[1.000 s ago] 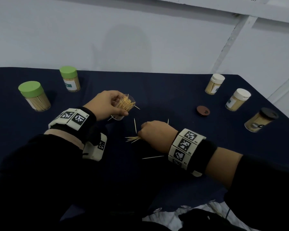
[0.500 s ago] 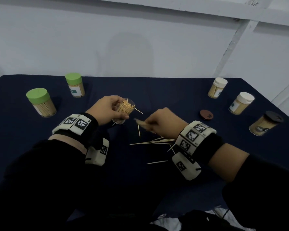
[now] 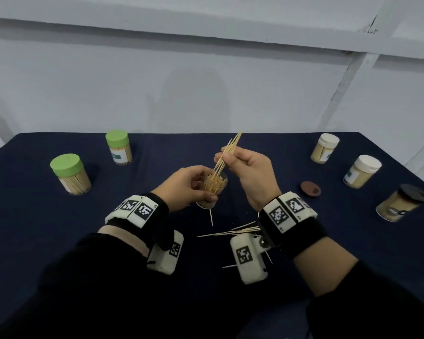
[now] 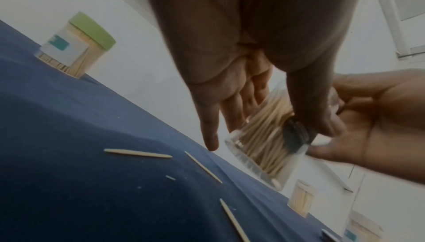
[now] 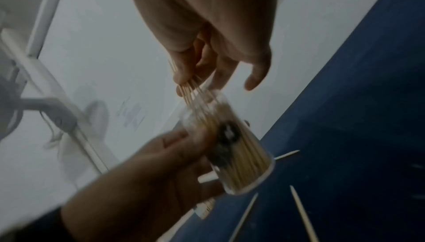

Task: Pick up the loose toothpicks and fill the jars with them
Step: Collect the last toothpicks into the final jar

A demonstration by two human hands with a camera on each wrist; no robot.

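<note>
Head view: at the table's (image 3: 59,241) centre, the left hand (image 3: 184,184) grips an open jar (image 3: 214,189) full of toothpicks, tilted; the right hand (image 3: 252,172), at its 1 o'clock, pinches a bundle (image 3: 227,155) whose lower tips enter the jar mouth. Loose toothpicks (image 3: 230,232) lie at 5 o'clock. Left wrist view: fingers (image 4: 243,89) and thumb wrap the jar (image 4: 264,137). Right wrist view: thumb and forefinger pinch the bundle (image 5: 189,89); other fingers (image 5: 257,71) hang loose.

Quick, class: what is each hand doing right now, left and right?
Left hand: grips the open jar, tilted.
Right hand: pinches a bundle of toothpicks, their lower ends at the jar's mouth.
</note>
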